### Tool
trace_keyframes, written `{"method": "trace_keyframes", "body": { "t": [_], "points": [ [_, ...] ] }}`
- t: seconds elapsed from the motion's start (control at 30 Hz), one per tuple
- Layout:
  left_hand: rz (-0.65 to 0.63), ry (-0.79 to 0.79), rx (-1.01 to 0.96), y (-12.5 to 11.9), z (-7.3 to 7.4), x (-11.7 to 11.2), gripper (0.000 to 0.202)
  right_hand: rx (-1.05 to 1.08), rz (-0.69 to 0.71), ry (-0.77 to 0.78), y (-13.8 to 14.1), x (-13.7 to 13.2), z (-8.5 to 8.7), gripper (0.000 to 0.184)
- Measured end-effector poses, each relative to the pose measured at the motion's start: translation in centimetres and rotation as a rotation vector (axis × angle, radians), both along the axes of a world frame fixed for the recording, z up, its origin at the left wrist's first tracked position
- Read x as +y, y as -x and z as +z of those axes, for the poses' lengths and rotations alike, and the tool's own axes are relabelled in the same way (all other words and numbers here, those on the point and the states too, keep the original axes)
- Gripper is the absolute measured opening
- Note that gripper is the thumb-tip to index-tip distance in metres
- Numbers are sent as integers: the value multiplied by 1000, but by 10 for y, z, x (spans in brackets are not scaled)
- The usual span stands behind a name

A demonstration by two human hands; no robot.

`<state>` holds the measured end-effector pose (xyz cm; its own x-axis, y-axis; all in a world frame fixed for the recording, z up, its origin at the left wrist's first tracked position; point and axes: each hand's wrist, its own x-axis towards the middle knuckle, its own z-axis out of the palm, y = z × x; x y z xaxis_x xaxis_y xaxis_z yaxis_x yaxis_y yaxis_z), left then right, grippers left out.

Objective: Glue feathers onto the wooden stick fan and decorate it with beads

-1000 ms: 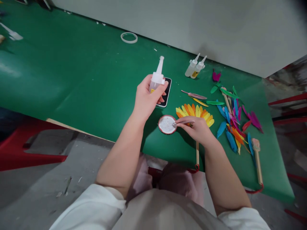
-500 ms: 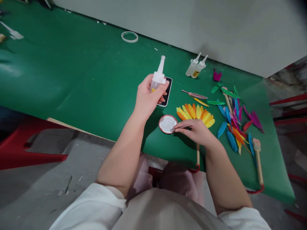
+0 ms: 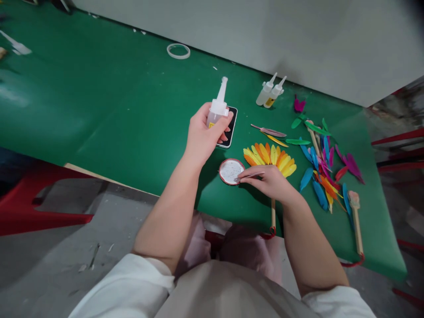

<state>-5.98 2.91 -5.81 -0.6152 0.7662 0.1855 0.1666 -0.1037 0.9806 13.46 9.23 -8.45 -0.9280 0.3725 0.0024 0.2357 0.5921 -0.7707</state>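
My left hand (image 3: pixel 204 134) has its fingers wrapped round one white-capped bottle (image 3: pixel 217 107), nozzle up, one dark slab (image 3: pixel 233 127) showing behind; my right hand (image 3: pixel 274 182) pinches one thin tool (image 3: pixel 257 174), its tip at one red-rimmed white disc (image 3: pixel 229 169) on the green table (image 3: pixel 115 110); just beyond lies one yellow-and-orange feather fan (image 3: pixel 261 154); two more bottles (image 3: pixel 265 94) stand near the far edge.

Green-covered table (image 3: pixel 99 110), flat pale-grey wall (image 3: pixel 212 31) at rear edge
Grey floor (image 3: pixel 122 238) below front edge; red plastic seat (image 3: pixel 49 218), left.
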Motion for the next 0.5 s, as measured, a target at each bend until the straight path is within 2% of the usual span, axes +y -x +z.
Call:
{"method": "trace_keyframes", "body": {
  "t": [0.5],
  "points": [
    [8,10,-1,-1,2,-1,25,2,-2,-14,0,0,-1,16]
  ]
}}
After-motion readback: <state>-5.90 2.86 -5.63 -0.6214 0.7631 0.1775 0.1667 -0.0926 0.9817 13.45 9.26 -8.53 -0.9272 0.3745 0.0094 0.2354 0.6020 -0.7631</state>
